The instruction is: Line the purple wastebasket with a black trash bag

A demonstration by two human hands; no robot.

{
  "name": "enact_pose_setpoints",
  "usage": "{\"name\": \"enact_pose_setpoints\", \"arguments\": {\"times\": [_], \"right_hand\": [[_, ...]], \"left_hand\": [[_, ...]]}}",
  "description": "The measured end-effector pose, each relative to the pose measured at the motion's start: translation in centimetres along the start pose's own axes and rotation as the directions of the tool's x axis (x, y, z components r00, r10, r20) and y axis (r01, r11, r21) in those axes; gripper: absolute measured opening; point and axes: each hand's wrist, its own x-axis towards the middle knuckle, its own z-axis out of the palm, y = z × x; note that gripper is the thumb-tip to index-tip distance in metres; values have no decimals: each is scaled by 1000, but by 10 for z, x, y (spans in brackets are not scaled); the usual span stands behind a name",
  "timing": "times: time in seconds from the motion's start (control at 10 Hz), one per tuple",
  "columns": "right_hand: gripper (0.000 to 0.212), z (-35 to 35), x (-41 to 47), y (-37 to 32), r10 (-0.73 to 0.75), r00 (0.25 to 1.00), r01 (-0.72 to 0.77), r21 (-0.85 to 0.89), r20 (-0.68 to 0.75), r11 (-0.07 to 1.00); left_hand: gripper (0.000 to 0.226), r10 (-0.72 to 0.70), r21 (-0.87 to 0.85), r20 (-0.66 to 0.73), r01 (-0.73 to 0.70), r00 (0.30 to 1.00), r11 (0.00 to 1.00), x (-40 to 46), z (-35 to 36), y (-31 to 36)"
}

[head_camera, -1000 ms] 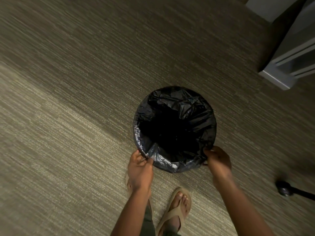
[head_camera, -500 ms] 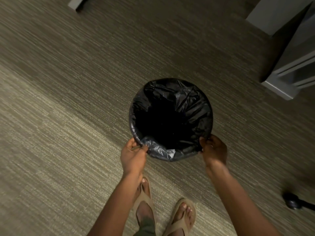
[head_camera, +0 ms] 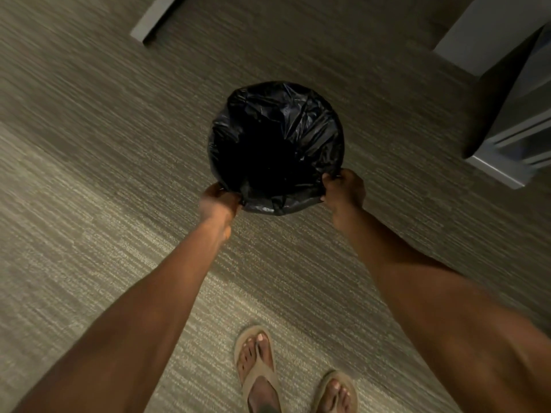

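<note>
Blur smears your left hand [head_camera: 219, 201], but it's pinched shut on the black trash bag [head_camera: 275, 144] at the near-left rim; the wastebasket itself is fully hidden under the plastic, so its colour can't be seen. Bag sits on carpet [head_camera: 89, 174] btwn both hands, w/ your right hand [head_camera: 344, 189] clamped on the near-right edge. Count: 1 bag, 2 hands, 2 sandals [head_camera: 258, 365], the right one cut off at the frame bottom.

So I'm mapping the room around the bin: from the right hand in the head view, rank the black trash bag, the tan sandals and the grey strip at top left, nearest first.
1. Black plastic trash bag: in the right hand grip.
2. Tan flip-flop sandals: below, near the feet.
3. Grey flat strip: far top left.
</note>
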Motion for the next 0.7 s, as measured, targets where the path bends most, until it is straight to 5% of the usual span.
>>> {"name": "enact_pose_setpoints", "arguments": {"times": [0.1,0.3,0.4,0.5,0.6,0.7], "right_hand": [[31,-1,7,-4,19,1000,-19,-5,-13,1000],[51,-18,-6,-6,-58,996,69,-158,73,985],[76,-43,-22,0,-92,995,103,-301,50,948],[77,-73,-36,10,-297,954,285,-463,48,839],[78,-101,-59,8,-546,822,507,-647,163,570],[82,-114,-86,-13,-636,733,581,-709,243,399]], "left_hand": [[32,-39,-86,21,40,999,995,1,9,9],[16,-19,46,-38,20,999,999,-17,2,10],[50,-34,8,52,33,998,999,-31,-11,3],[76,229,292,73,-240,971,926,-41,-25,-8],[100,474,566,229,-512,850,646,-74,-33,-12],[109,571,620,363,-649,736,441,-107,-31,0]]}}
